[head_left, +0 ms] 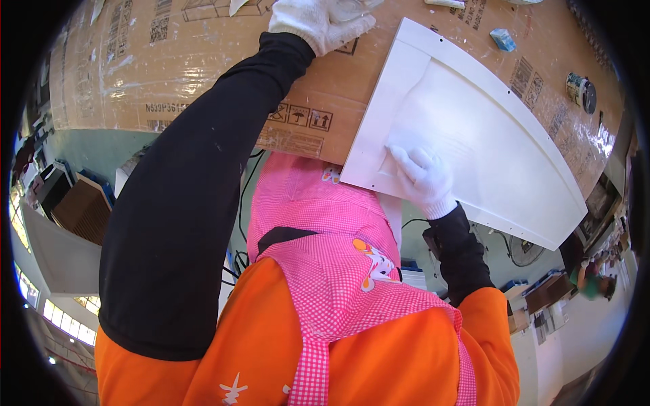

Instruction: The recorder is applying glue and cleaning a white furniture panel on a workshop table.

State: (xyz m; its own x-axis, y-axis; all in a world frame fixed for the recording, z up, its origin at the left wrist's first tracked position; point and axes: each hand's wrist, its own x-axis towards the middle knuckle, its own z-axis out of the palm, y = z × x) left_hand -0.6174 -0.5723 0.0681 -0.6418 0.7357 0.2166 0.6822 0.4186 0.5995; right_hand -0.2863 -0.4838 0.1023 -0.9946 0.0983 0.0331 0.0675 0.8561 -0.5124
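Observation:
A white panel [474, 145] with one curved edge and a recessed middle lies at the front right of a cardboard-covered table [203, 74]. Its near corner juts past the table's front edge. My right hand [425, 177], in a white knit glove, rests on the panel's near border; one finger stretches out over the surface while others bend. My left hand [323, 26], gloved alike, is raised over the cardboard at the far middle. Its thumb stands apart from the fingers, and the picture's top edge cuts off part of it. I see nothing held in either hand.
A small blue-and-white packet [502, 40] and a dark-lidded jar [581, 93] sit on the cardboard beyond the panel. Cables [518, 250] and a round fan-like thing lie below the table on the right. Another person [596, 285] is far off at the right.

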